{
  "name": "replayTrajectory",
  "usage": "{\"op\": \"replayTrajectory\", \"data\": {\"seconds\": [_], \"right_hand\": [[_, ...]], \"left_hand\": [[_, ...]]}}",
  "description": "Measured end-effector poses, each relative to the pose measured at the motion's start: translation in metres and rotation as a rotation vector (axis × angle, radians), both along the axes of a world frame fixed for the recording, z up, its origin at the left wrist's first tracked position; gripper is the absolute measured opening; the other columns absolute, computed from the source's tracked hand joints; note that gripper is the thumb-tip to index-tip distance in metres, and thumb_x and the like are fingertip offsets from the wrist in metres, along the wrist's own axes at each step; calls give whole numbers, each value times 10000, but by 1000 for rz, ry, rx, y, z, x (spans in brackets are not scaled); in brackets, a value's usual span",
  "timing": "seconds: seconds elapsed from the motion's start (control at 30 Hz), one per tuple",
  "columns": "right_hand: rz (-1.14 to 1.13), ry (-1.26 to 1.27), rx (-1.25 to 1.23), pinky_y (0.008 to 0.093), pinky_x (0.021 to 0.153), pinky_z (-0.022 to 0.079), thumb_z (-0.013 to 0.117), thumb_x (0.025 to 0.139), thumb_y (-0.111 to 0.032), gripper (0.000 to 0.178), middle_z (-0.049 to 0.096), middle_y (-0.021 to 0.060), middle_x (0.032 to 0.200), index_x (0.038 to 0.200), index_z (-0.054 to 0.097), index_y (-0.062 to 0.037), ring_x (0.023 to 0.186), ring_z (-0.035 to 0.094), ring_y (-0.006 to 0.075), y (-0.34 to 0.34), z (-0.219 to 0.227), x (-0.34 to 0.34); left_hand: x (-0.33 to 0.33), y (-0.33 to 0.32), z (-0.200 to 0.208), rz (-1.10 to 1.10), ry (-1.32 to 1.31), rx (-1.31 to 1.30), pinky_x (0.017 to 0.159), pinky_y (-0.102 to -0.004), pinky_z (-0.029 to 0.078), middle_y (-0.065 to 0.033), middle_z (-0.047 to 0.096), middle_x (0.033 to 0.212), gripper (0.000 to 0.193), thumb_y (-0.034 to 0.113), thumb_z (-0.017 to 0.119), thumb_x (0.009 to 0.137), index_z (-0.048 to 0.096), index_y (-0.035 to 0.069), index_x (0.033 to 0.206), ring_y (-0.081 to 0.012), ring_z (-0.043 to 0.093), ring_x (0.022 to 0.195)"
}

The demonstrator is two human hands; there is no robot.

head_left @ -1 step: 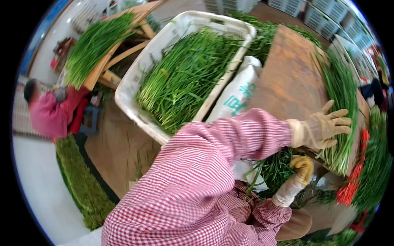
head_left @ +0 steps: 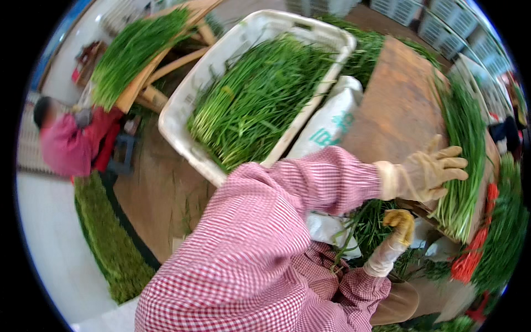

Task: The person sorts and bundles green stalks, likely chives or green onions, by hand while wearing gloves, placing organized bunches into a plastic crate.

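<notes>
My left hand (head_left: pixel 434 172), in a pale glove, has its fingers spread over the near part of a bundle of long green chives (head_left: pixel 467 133). Whether the fingertips press on the stalks I cannot tell. The bundle lies along the right side of a worn, rust-brown board (head_left: pixel 401 105), pale root ends toward me. Below the board's edge is my right hand (head_left: pixel 399 228), its gloved, yellow-stained fingers curled in. Its palm is hidden, so I cannot see anything held. Loose greens (head_left: pixel 373 227) lie just left of it.
A white crate (head_left: pixel 171 124) of chives stands left of the board, a white sack (head_left: pixel 326 119) between them. Red ties (head_left: pixel 470 260) hang at the board's right beside more greens (head_left: pixel 503 227). A person in pink (head_left: pixel 66 141) sits at far left by a wooden stand (head_left: pixel 130 97).
The view has shifted a little. My left hand has drawn slightly left relative to the chives, fingers still spread. My right hand stays curled.
</notes>
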State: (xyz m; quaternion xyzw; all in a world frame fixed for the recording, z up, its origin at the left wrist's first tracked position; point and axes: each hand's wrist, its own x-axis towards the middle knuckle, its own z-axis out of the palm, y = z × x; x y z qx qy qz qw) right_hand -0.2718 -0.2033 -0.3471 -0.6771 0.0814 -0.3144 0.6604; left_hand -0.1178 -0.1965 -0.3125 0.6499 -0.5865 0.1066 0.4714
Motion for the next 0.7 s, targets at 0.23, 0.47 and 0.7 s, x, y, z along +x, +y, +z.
{"op": "replayTrajectory", "data": {"seconds": [0.23,0.47,0.7], "right_hand": [[322,463,104,223,615,381,503,947,-237,258,587,36,787,835,577,-16,657,481,92,49,-20,26],[447,553,49,226,617,394,506,945,-211,256,580,28,797,823,605,-8,659,493,97,71,-39,42],[278,834,80,222,548,383,492,918,-181,201,526,16,712,837,624,-52,598,468,80,68,-31,50]], "left_hand": [[39,253,2,338,259,341,1027,-384,295,-80,515,1222,424,137,612,751,519,95,1163,-281,444,1193],[126,495,-75,1176,653,830,1106,-367,212,-164,261,1455,895,458,691,731,238,106,1418,-317,247,1344],[145,463,-116,945,790,663,1126,-380,134,-166,88,1504,979,369,714,738,93,133,1458,-277,66,1394]]}}
